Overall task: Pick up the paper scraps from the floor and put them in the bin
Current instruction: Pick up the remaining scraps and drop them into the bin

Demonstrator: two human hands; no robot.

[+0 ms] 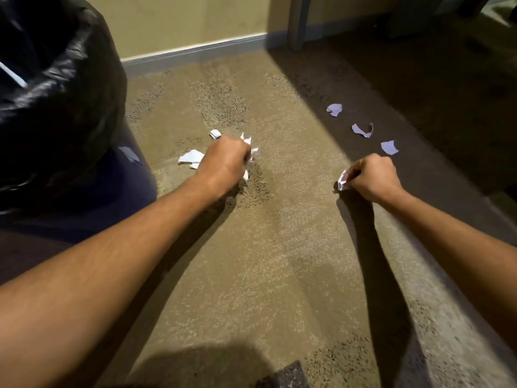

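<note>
Left hand [223, 161] is fisted around a bunch of paper scraps [253, 152] low over the floor [279, 247]; right hand [372, 177] pinches one crumpled scrap [343, 180]. Loose scraps remain at the left hand's 9 o'clock [191, 157] and the right hand's 12 o'clock [389, 147]. Advice: keep both fists tight, gather these, then empty into the bin [56, 93] at 10 o'clock.

Crumpled white paper scraps [389, 147] lie on rough, matt carpet [279, 247]; the bin liner [56, 88] looks like glossy black plastic.
</note>
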